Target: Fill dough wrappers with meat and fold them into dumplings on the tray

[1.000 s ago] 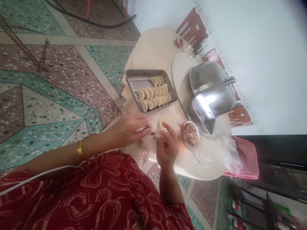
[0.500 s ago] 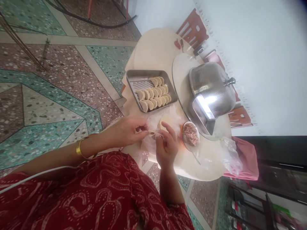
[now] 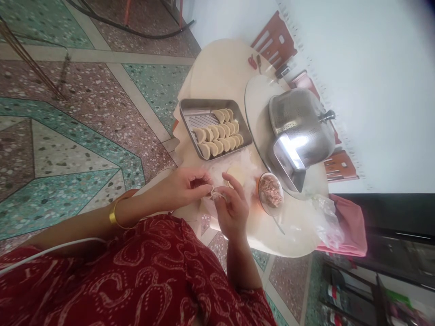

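Between the fingertips of my two hands is a small pale dumpling [image 3: 217, 194], mostly covered by the fingers. My left hand [image 3: 190, 184], with a gold bangle [image 3: 114, 215] at the wrist, pinches its left end. Thumb and fingers of my right hand [image 3: 234, 209] press on the other end, with the index finger raised. Just beyond the hands lie round dough wrappers [image 3: 237, 174] on a crumpled clear plastic bag [image 3: 249, 159]. A bowl of minced meat filling [image 3: 271, 190] stands right of my right hand. Farther off, a metal tray [image 3: 194, 108] holds rows of folded dumplings [image 3: 217, 132].
A glass turntable [image 3: 254, 104] carries a large perforated metal pot [image 3: 299, 122] and a shiny metal box [image 3: 288, 160]. Plastic bags [image 3: 328, 222] and a pink cloth [image 3: 351, 226] lie at the table's right edge. Wooden chairs [image 3: 277, 40] stand along the wall. A white cable [image 3: 61, 249] crosses my left arm.
Both hands have shifted slightly, my right one a little to the left. The fingers have moved along the dumpling's edge, and its edges look more gathered. Tray and bowl stay in place.
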`<state>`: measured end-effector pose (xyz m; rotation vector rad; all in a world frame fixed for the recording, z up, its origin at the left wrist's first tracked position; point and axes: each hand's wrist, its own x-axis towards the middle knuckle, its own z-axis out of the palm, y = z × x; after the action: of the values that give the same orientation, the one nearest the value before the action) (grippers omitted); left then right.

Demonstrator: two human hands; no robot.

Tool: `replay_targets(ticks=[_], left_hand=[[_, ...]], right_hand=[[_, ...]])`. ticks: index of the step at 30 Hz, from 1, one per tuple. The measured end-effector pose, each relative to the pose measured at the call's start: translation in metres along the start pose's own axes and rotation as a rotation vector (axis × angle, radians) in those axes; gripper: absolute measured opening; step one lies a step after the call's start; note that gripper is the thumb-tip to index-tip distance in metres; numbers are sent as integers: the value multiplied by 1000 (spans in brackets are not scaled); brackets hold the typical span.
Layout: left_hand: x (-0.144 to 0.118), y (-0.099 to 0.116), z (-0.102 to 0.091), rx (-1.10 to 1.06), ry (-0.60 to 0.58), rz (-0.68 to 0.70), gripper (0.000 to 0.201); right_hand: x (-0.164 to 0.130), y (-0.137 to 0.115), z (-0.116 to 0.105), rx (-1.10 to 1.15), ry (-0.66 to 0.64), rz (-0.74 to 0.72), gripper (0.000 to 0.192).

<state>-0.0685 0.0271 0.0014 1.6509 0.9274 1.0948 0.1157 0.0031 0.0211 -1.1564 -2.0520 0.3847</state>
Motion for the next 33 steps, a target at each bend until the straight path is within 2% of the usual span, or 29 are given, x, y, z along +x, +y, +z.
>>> replay_targets(ticks=[6,13,18,27,33], left_hand=[[0,2,-2,205,75,137,19],[5,5,-5,217,61,95,12],[7,7,-8,174,21,70,12],[12,8,-14,108,-132,10,15],[11,13,-16,125,-166,17,18]], right_hand=[[2,0,2,-54,40,-31,10],[-1,1,3,-41,68,-16,8],[-1,2,4,-46,65,-23,8],[2,2,4,-82,57,-47,6],[1,2,5,-78,76,-48,9]])
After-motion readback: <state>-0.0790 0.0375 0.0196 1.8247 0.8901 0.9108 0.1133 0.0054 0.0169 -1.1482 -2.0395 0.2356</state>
